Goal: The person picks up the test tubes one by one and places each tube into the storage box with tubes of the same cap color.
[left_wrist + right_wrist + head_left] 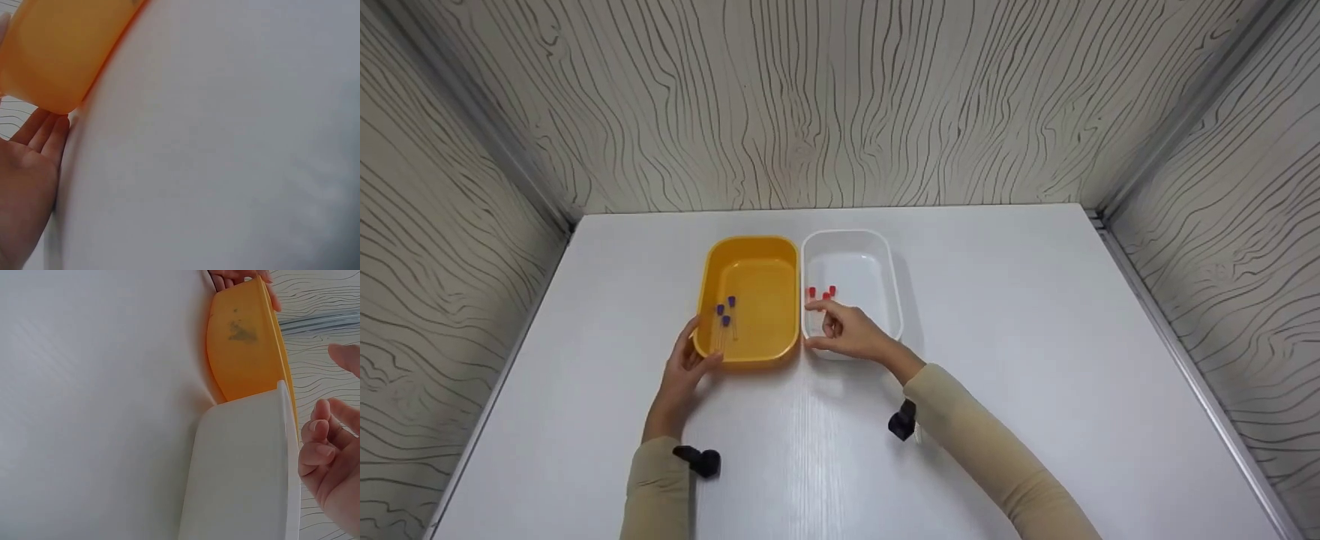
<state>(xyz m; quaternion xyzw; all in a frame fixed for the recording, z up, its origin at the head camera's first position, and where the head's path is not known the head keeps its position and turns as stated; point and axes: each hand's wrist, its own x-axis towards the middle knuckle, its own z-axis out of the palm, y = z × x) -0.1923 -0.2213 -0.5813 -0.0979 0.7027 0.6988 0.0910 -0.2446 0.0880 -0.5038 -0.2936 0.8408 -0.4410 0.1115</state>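
A yellow tray (765, 300) and a white tray (877, 292) stand side by side on the table. My left hand (682, 375) grips the yellow tray's near left corner, thumb at the rim and fingers outside. Inside that tray lie thin clear tubes with blue caps (725, 320). Over the near part of the white tray is my right hand (851, 334), its thumb and index finger spread apart with nothing visible between them; in the right wrist view its other fingers (318, 453) are curled. Beyond it lie small pieces with red caps (832, 289), partly hidden by the hand.
The white table (1035, 375) reaches back to a wood-patterned wall (825, 105), with similar panels at both sides. A black camera mount (705, 463) sits at the left wrist, and another (902, 421) at the right. The trays' neighbouring long walls are close together.
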